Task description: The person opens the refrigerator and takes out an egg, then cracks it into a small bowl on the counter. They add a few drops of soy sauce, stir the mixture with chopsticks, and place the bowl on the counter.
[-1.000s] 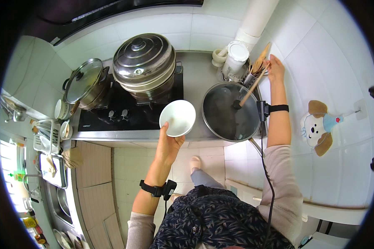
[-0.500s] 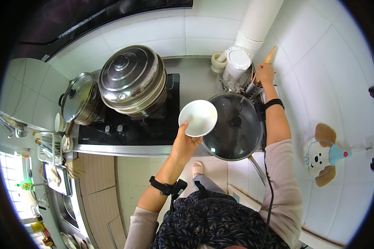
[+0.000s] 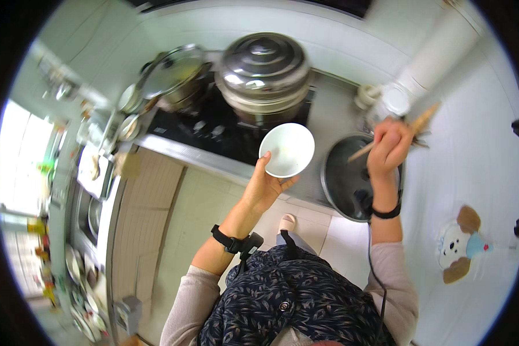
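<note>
My left hand [image 3: 263,188] holds a small white bowl [image 3: 287,151] by its rim, thumb on the near edge, tilted so that its inside shows. The bowl is over the counter's front edge. My right hand [image 3: 390,145] is closed around a long wooden utensil [image 3: 425,117]. Its broader end points up and right, and a thin end sticks out at lower left; motion blurs it, so its exact kind is unclear. Under this hand sits a large dark pan with a glass lid [image 3: 343,181]. Behind the hand, the utensil holder is mostly hidden.
A large lidded steamer [image 3: 264,78] stands on the black stove [image 3: 213,135], with a glass-lidded pot [image 3: 181,75] to its left. A white lidded canister [image 3: 396,101] and a small mortar [image 3: 368,96] are by the wall pipe. The sink [image 3: 89,216] lies far left.
My right hand has drawn the wooden utensil out of the holder and brought it toward me, above the pan lid. My left hand still holds the bowl. The whole view has turned left.
</note>
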Demonstrator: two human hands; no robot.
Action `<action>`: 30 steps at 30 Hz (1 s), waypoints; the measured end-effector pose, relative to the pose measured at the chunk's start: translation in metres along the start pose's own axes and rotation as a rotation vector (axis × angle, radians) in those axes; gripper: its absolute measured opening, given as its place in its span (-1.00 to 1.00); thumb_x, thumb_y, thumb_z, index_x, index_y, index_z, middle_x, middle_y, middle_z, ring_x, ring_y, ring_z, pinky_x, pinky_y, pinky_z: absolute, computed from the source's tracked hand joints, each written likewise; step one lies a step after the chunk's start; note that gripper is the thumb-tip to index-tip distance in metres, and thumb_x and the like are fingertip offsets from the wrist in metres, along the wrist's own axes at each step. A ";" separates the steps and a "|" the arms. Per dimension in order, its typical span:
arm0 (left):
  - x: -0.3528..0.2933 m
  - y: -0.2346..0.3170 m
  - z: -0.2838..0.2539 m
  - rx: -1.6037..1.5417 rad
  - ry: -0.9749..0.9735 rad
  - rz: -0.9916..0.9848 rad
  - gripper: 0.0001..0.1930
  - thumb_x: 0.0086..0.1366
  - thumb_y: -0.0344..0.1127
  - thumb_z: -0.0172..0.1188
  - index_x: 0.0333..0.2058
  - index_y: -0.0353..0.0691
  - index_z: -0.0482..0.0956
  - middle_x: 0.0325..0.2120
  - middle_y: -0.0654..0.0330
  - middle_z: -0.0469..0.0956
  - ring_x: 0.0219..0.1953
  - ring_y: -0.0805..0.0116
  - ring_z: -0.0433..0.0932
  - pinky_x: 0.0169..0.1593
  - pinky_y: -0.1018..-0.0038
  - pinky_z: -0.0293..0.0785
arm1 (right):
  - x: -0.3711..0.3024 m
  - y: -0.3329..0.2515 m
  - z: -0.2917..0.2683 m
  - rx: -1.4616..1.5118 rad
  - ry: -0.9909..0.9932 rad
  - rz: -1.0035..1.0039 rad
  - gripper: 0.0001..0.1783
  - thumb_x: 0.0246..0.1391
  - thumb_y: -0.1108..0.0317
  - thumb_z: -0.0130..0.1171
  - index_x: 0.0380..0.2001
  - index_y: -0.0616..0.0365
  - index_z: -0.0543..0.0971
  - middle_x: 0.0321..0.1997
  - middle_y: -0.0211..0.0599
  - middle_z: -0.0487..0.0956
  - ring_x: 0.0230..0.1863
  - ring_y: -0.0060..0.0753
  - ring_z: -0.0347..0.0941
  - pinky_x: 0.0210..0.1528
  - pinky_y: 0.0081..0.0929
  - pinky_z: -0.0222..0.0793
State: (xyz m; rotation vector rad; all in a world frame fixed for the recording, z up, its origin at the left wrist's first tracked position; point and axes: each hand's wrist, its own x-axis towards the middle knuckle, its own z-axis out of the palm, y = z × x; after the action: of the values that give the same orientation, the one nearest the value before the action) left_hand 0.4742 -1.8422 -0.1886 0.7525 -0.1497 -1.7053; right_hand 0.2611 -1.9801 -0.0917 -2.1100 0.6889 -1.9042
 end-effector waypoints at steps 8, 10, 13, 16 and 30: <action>-0.192 0.054 -0.112 -0.162 0.139 0.373 -0.23 0.30 0.28 0.11 0.35 0.06 0.16 0.24 0.21 0.37 0.28 0.18 0.34 0.21 -0.10 0.33 | -0.132 -0.164 0.220 0.928 0.187 0.908 -0.40 0.44 -0.09 -0.32 -0.69 -0.07 0.01 -0.72 -0.50 -0.02 -0.61 -0.57 -0.12 -0.55 -0.55 -0.22; -0.251 0.057 -0.148 -0.206 0.207 0.492 -0.26 0.31 0.28 0.10 0.32 0.05 0.19 0.20 0.25 0.41 0.25 0.23 0.36 0.16 -0.03 0.35 | -0.163 -0.220 0.263 1.067 0.125 1.019 -0.36 0.42 -0.13 -0.34 -0.71 -0.06 -0.03 -0.74 -0.49 -0.03 -0.60 -0.55 -0.15 -0.53 -0.53 -0.18; -0.341 0.057 -0.206 -0.241 0.339 0.695 -0.30 0.31 0.27 0.10 0.29 0.05 0.23 0.15 0.29 0.42 0.18 0.33 0.38 0.10 0.14 0.34 | -0.212 -0.306 0.325 1.342 -0.002 1.273 -0.38 0.41 -0.11 -0.34 -0.72 -0.08 -0.05 -0.76 -0.48 -0.07 -0.62 -0.50 -0.17 -0.56 -0.51 -0.18; -0.429 0.046 -0.267 -0.248 0.595 1.008 -0.32 0.31 0.23 0.12 0.27 0.00 0.26 0.12 0.30 0.43 0.16 0.39 0.37 0.13 0.23 0.28 | -0.278 -0.394 0.364 1.501 -0.221 1.673 -0.39 0.37 -0.12 -0.33 -0.73 -0.07 -0.02 -0.77 -0.47 -0.08 -0.63 -0.47 -0.16 -0.59 -0.49 -0.17; -0.752 0.026 -0.422 -0.361 1.232 1.529 -0.53 0.28 0.13 0.23 -0.01 -0.04 0.47 -0.27 0.41 0.53 -0.29 0.55 0.40 -0.22 0.52 0.30 | -0.483 -0.673 0.520 1.361 -2.395 1.701 -0.32 0.39 -0.28 -0.28 -0.33 0.09 0.56 -0.27 -0.34 0.56 -0.24 -0.38 0.44 -0.07 -0.36 0.42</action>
State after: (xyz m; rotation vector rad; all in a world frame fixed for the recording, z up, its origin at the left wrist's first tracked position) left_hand 0.7929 -1.0410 -0.2063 0.8849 0.3672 0.2981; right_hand 0.8765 -1.2436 -0.2795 -0.5894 0.0284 1.1108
